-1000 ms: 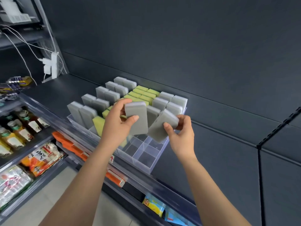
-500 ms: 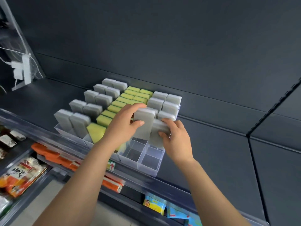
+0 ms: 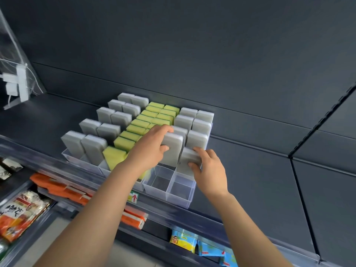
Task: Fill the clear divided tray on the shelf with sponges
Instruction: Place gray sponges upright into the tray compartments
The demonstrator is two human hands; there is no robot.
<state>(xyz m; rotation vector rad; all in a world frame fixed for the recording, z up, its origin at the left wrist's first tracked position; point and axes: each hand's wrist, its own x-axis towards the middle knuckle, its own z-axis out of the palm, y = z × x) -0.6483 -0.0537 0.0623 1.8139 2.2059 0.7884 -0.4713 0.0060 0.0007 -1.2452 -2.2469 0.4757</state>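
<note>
both sponges sit lower than 0.5 s ago | left hand (image 3: pixel 152 149) fingers curl round grey sponge (image 3: pixel 172 151), upright, entering clear divided tray (image 3: pixel 179 198) on shelf (image 3: pixel 48 114) | right hand (image 3: pixel 210 170) fingers pinch 2nd grey sponge (image 3: pixel 188 158), tilted, just beside it | likely light, squashy: hold top edges

Dark grey panelled back wall (image 3: pixel 192 45) fills the upper frame. Dark shelf (image 3: pixel 38 110) mid left, with a clear front rail (image 3: pixel 192 218). White power strip (image 3: pixel 22 83) with cables upper left. Lower shelf holds orange packets (image 3: pixel 57 187) lower left and blue-yellow packets (image 3: pixel 183 240) at the bottom. Pale floor (image 3: pixel 134 257) bottom centre.
</note>
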